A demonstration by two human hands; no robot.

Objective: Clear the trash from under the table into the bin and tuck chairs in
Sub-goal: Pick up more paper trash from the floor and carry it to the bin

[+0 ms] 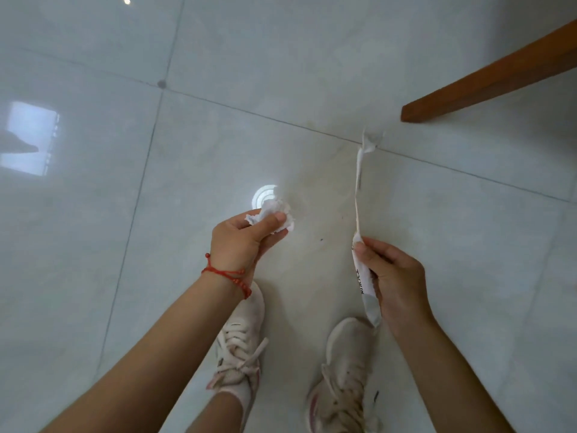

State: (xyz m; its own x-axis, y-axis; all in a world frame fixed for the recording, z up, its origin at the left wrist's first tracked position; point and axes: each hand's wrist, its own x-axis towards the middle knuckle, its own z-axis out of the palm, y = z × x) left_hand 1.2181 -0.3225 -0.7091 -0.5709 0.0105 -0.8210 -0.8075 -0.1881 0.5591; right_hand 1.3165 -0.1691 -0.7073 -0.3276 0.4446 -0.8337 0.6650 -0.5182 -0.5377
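**Trash in both hands above the tiled floor**

Hands are held out over pale glossy floor tiles (93, 214), each gripping a piece of trash. The left hand (240, 237) has its thumb and fingers curled round a crumpled white tissue (276, 212), which bulges out past the fingertips. A red string bracelet (229, 275) circles that wrist. The right hand (392, 281) pinches a long, flattened white wrapper (359, 195) between thumb and fingers; the wrapper's upper end stands up and away from the hand, and its lower end, with dark print on it, hangs below the palm. The print is too small to read, and the wrapper may be torn open at its top. Both pieces are off the floor and well apart from each other. Below the hands stand two white laced shoes (240, 348). At the upper right, a brown wooden leg (487, 79) slants down to the tiles, near the wrapper's top end.
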